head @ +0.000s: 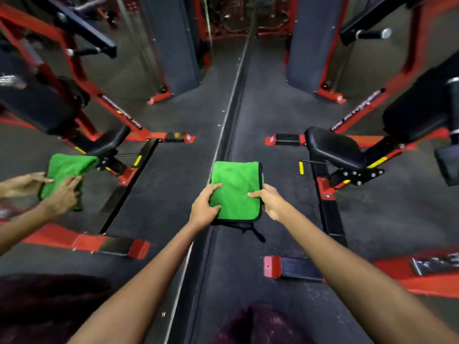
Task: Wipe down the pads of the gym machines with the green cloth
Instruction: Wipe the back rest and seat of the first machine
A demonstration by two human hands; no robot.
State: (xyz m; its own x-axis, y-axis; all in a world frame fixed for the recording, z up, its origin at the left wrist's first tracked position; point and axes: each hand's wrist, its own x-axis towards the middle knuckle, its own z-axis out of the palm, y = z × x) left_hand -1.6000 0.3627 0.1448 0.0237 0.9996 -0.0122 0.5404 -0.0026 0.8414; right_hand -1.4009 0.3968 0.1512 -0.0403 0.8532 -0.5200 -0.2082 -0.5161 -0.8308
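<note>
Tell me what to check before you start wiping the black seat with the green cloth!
1. Cloth held: ok. The left hand and right hand both grip the green cloth.
2. Cloth folded flat: ok.
3. Seat within view: ok. The black seat sits right of the cloth.
4. Cloth touching the seat: not ok, it is apart.
5. Seat clear of things: ok.
6. Cloth clean or damp: cannot tell.
</note>
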